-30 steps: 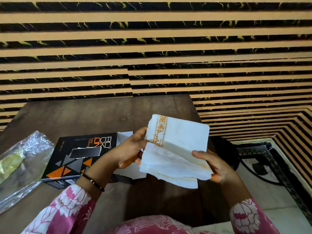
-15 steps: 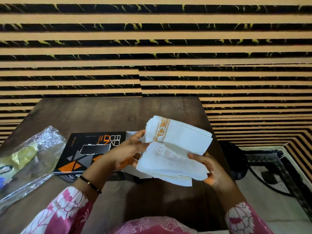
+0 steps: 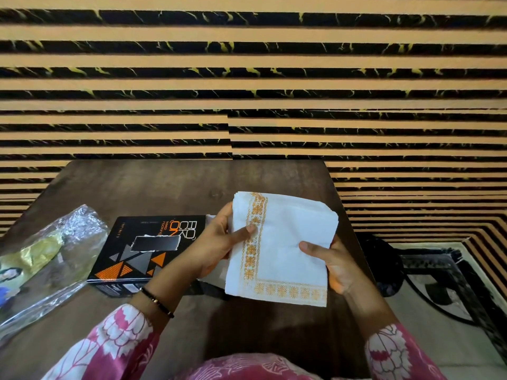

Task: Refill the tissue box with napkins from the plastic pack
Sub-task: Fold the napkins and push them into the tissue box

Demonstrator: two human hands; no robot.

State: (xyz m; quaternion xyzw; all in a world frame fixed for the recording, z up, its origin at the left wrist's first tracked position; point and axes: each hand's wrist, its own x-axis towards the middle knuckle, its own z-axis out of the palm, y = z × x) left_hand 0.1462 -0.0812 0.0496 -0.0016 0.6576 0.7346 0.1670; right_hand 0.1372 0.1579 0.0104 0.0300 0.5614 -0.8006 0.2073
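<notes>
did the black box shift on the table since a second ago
Cannot tell. The box keeps its place beside the plastic pack; its drift in frame matches the table, so the camera moved.

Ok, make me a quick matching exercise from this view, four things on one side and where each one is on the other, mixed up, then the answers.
Things:
1. napkin stack
2. tissue box
3. plastic pack
4. bracelet

Places:
A. lying at the table's left edge
B. on the left wrist
C. held in both hands above the table
D. flat on the table, left of the left hand

Pairs: 1-C, 2-D, 3-A, 4-B. The right hand holds the stack's right edge.
</notes>
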